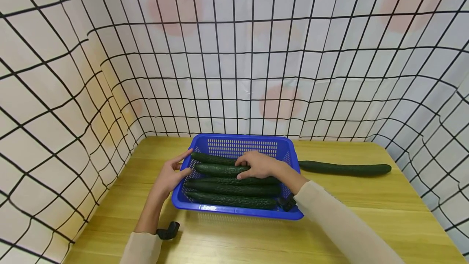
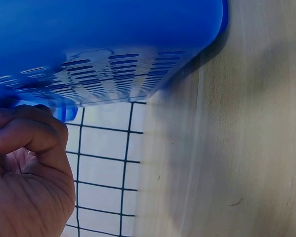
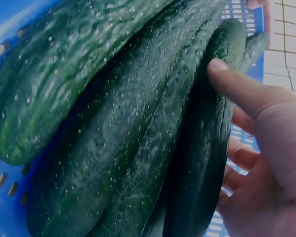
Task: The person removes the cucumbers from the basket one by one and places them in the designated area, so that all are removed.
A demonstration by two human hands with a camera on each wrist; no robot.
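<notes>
Several long dark-green cucumbers [image 1: 232, 188] lie lengthwise side by side in a blue slotted plastic basket [image 1: 234, 210]. My left hand [image 1: 172, 176] holds the basket's left rim, thumb and index finger at the edge; in the left wrist view its fingers are bent at the blue wall. Over the basket's middle, my right hand [image 1: 258, 164] grips one cucumber [image 3: 199, 163] toward the back of the row. Its thumb presses the near side and the other fingers reach behind, as the right wrist view shows. The palm covers part of that cucumber in the head view.
A single cucumber [image 1: 344, 169] lies on the wooden table [image 1: 366, 215] to the right of the basket. White sheeting behind a black wire grid [image 1: 234, 64] encloses the back and both sides. Each wrist carries a small black camera [image 1: 168, 230].
</notes>
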